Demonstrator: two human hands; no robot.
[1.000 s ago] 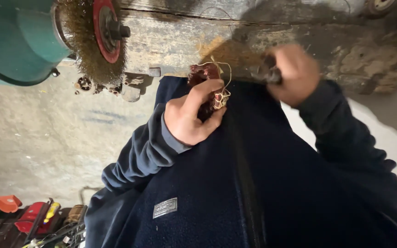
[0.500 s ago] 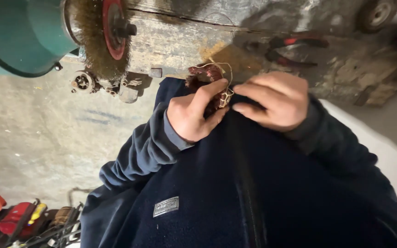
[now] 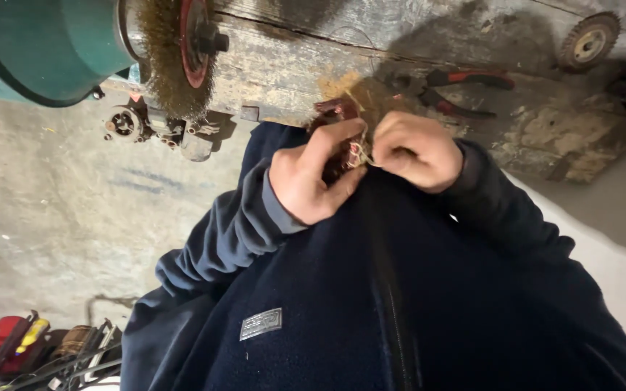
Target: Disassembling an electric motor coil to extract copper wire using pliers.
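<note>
Both hands sit near the middle of the frame, a little above the centre, close to the person's chest. One view only shows them, from the head looking down. The left hand (image 3: 311,177) is curled around a small dark red part (image 3: 335,134) with thin pale wires (image 3: 357,150) sticking out of it. Its thumb and fingers wrap the part, so the hand is mostly closed. The right hand (image 3: 416,150) is just beside it, touching the same spot. Its fingers are bunched up tight and pinch at the wires. I cannot tell just how many wires it has hold of.

Both arms wear dark blue fleece sleeves, and the dark blue jacket (image 3: 342,311) fills the lower half of the frame.

Above the hands, along the top of the frame, runs an old wooden bench (image 3: 291,65). Red-handled pliers (image 3: 458,90) lie on it at the upper right, near the right hand but not touching it. A wire brush wheel (image 3: 172,61) sticks out at the upper left, next to a green machine body (image 3: 45,43). A small toothed wheel (image 3: 588,42) sits at the far upper right. Red tools (image 3: 1,347) lie on the floor at the lower left.
</note>
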